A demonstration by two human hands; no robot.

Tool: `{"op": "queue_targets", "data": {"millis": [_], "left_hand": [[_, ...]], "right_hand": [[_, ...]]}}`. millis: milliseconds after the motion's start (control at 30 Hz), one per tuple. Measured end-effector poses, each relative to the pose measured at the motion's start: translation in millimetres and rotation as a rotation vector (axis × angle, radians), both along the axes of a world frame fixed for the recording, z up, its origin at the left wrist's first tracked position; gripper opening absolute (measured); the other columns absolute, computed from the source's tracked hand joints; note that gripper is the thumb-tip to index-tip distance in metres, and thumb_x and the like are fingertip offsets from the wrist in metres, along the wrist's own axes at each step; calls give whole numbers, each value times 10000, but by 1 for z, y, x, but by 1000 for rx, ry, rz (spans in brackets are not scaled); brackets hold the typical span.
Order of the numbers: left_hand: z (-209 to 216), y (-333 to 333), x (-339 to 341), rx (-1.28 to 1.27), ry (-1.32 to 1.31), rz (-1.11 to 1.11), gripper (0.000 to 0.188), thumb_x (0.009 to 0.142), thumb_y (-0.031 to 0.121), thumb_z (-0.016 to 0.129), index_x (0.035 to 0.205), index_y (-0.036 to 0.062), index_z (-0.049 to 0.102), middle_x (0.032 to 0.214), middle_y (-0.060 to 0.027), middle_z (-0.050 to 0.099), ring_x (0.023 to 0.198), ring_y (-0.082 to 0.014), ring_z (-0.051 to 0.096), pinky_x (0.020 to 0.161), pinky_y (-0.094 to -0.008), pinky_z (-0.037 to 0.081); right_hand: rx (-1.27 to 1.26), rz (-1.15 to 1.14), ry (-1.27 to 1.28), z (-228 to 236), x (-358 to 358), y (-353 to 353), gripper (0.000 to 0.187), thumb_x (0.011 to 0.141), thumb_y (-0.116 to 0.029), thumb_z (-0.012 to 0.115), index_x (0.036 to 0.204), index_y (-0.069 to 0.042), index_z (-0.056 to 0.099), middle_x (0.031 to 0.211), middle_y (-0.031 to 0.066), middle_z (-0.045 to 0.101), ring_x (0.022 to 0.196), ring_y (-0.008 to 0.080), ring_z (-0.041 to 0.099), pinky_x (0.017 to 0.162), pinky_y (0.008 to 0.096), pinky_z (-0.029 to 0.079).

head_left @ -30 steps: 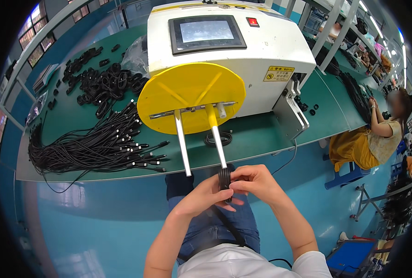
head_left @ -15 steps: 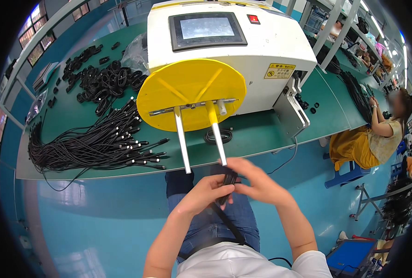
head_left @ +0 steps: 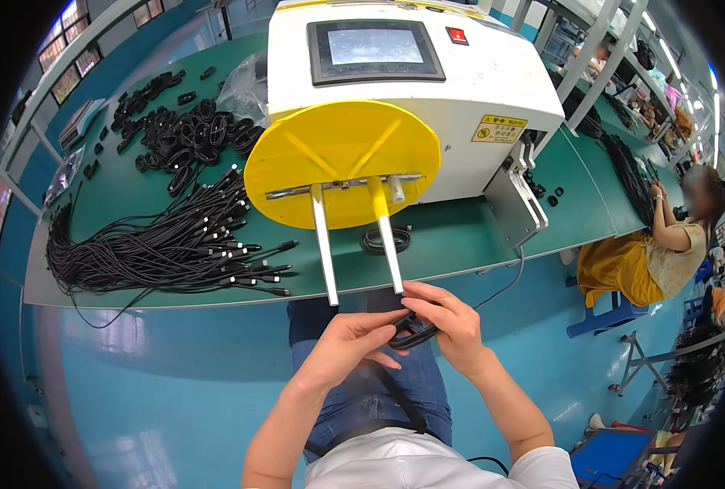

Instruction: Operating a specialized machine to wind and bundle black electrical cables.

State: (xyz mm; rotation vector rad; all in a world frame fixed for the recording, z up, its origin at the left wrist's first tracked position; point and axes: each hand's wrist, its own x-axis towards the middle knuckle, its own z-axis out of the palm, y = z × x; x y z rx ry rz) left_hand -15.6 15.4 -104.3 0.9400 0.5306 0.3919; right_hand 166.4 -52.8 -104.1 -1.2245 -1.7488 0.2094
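Note:
A small coil of black cable [head_left: 412, 339] is held in front of my body, just off the table's front edge. My left hand [head_left: 350, 344] pinches the coil's left end between thumb and fingers. On its right side, the fingers of my right hand [head_left: 450, 320] are closed round the loops. Just beyond my hands, two metal rods [head_left: 327, 257] stick out from the yellow disc [head_left: 297, 163] of a white machine [head_left: 468, 73], with nothing wound on them. Another black cable coil [head_left: 375, 241] lies on the green table under the disc.
A bundle of straight black cables [head_left: 126, 253] spreads over the table's left part. Behind it sits a heap of coiled cables [head_left: 204, 134]. A metal bracket [head_left: 516, 200] stands at the machine's right. Farther right, a person [head_left: 664, 236] sits handling cables.
My hands have turned the black coil from upright to lying more sideways, its loop now showing open. My right hand has shifted slightly down and the view has moved a little.

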Motion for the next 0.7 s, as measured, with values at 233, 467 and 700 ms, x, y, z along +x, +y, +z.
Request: {"op": "queue_targets", "data": {"millis": [233,467,700], "left_hand": [[-5,2,-3,-83,-11,30,302,898,66,582,1183,-33,584,1008,-158,642,845,-220,662,698,-316,599],[-4,5,-2,-141,16,-7,394,861,52,622,1235,-37,539,1069,-148,625,907,-206,646,746,-330,581],[3,-7,15,997,211,29,565,824,123,671,1292,-46,403,1189,-125,558,1066,-231,572,886,-351,484]], "right_hand": [[81,3,19,0,-5,1,430,656,151,535,1065,42,608,1114,196,615,984,323,636,813,350,541],[9,7,42,-1,-2,0,369,704,159,530,1041,30,609,1105,179,630,935,290,654,779,340,553],[-114,-64,-80,-8,-16,6,502,679,125,537,1167,12,572,1171,175,596,1039,327,607,911,403,480]]}}
